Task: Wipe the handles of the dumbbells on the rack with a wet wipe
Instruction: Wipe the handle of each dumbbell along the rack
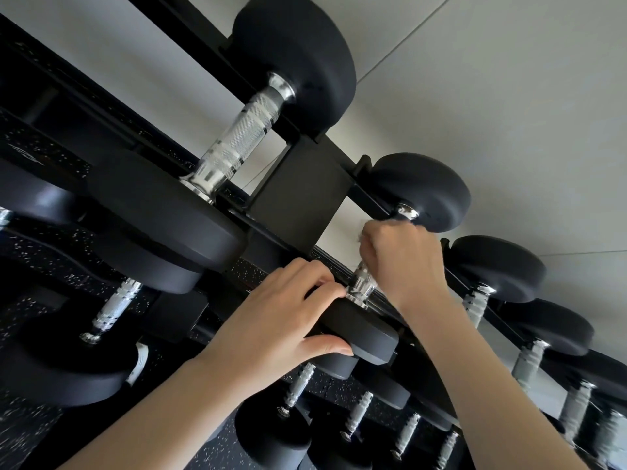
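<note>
A pale grey panelled wall stands behind a black rack that runs slantwise from upper left to lower right, above a black speckled floor. Rows of black-headed dumbbells lie across the rack's rails on more than one tier, their knurled chrome grips towards the camera. The biggest dumbbell lies at the top, left of the rack's upright.

Just right of that upright, on the top tier, lies a smaller dumbbell, and a person has both bare hands on it. The left hand clasps its near head, fingers bent over the upper edge and the thumb tucked beneath. The right hand is closed in a fist round the handle, so that only a short bright stretch shows below the fist and a gleam of chrome above it at the far head. A thin scrap of pale wipe pokes out at the top of that fist, blurred; the rest of it is hidden inside the grip against the handle. The dumbbells at the lower right edge are smeared with blur.
</note>
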Motion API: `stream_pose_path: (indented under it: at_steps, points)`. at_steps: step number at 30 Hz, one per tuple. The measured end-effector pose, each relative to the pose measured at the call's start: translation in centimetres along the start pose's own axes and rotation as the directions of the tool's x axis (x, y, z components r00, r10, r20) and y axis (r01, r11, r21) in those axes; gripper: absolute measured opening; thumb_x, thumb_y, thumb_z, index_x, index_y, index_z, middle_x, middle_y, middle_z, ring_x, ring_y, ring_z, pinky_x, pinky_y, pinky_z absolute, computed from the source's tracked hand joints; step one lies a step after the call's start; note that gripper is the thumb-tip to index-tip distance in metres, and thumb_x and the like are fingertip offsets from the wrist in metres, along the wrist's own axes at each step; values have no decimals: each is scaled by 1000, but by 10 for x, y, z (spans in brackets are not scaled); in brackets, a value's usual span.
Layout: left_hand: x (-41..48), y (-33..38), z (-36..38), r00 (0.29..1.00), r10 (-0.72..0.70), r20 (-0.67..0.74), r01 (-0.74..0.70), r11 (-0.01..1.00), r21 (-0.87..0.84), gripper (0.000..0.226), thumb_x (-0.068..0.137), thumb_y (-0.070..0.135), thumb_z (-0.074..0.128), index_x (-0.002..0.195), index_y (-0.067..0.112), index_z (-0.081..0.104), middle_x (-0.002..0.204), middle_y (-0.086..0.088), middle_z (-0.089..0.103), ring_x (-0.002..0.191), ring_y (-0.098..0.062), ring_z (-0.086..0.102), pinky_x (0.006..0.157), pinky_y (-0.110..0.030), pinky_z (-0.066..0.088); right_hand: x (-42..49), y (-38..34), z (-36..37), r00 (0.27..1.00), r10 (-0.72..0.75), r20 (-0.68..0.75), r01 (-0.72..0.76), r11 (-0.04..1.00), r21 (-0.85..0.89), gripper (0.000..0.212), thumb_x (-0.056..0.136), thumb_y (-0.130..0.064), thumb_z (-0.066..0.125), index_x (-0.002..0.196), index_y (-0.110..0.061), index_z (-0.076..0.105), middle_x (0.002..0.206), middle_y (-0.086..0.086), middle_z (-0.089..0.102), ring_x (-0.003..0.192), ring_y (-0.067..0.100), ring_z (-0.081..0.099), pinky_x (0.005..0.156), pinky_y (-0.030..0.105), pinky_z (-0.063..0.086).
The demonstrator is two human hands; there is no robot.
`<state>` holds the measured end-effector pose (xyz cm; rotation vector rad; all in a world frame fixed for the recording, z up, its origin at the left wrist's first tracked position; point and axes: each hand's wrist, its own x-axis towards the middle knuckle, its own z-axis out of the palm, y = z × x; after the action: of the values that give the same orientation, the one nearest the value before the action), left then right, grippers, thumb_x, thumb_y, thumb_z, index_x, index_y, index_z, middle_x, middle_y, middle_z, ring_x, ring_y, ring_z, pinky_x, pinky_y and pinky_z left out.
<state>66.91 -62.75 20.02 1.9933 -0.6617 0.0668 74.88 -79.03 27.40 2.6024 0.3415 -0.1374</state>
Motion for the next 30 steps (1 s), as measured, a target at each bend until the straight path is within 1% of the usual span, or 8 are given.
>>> stream_pose_path:
  at_steps: [2, 4, 11, 17, 21, 24, 27, 30]
  points:
    - [-1, 0, 0, 1000, 0, 3, 0, 1000, -6, 53, 83, 57, 57, 114, 13, 55, 106, 0, 52, 94, -20, 53, 77, -38, 50, 9, 11, 1, 998, 34, -44, -30, 996, 84, 16, 84, -15, 60, 69, -10, 63, 59, 7, 60, 50, 34, 55, 46, 29, 43]
    - [-1, -1, 0, 1000, -1, 0, 1, 1000, -10, 53, 84, 57, 56, 114, 14, 54, 107, 0, 52, 95, -20, 53, 77, -38, 50, 14, 18, 3, 995, 46, -88, -32, 988, 151, 18, 88, -17, 54, 75, -10, 65, 64, 8, 63, 56, 36, 57, 49, 31, 44]
    - [0, 0, 0, 1000, 8, -5, -8, 1000, 23, 53, 83, 58, 56, 114, 16, 52, 106, 2, 52, 95, -17, 52, 79, -35, 50, 12, 20, 22, 927, 142, -348, -31, 951, 307, 15, 83, -10, 58, 69, -9, 63, 53, 5, 56, 40, 30, 48, 38, 30, 42]
    - [0, -1, 1, 1000, 4, -3, -4, 1000, 21, 53, 84, 59, 55, 114, 15, 55, 108, 1, 52, 96, -17, 51, 80, -34, 49, 15, 27, 30, 863, 221, -455, -36, 924, 381, 13, 85, -12, 60, 74, -5, 65, 56, 9, 60, 42, 29, 52, 37, 31, 43]
    - [-1, -2, 3, 1000, 2, -10, -2, 1000, 6, 54, 84, 58, 56, 114, 13, 55, 108, 0, 53, 96, -18, 51, 80, -34, 49, 14, 29, 31, 863, 268, -428, -34, 877, 479, 13, 85, -14, 60, 78, -6, 68, 62, 7, 64, 50, 26, 56, 44, 32, 44]
    - [-2, -2, 3, 1000, -1, -8, 1, 1000, -2, 54, 83, 58, 56, 114, 13, 57, 108, 0, 52, 97, -18, 51, 80, -35, 50, 10, 27, 27, 873, 359, -329, -80, 773, 629, 9, 84, -14, 64, 82, -7, 69, 65, 3, 65, 55, 19, 58, 52, 31, 47]
    - [-1, -2, 2, 1000, 3, -9, -3, 1000, -3, 54, 83, 58, 57, 113, 13, 56, 107, 1, 52, 97, -17, 51, 79, -35, 50, 4, 27, 23, 868, 421, -263, -124, 697, 706, 7, 84, -14, 67, 83, -7, 69, 60, -7, 56, 51, 4, 52, 52, 11, 41]
    - [-1, -1, 2, 1000, 8, -7, -8, 1000, -7, 54, 83, 57, 57, 113, 13, 55, 107, 1, 52, 97, -18, 51, 78, -36, 50, -1, 27, 24, 842, 500, -201, -196, 631, 751, 10, 86, -17, 65, 82, -8, 66, 55, -15, 48, 52, 1, 52, 53, 4, 35]
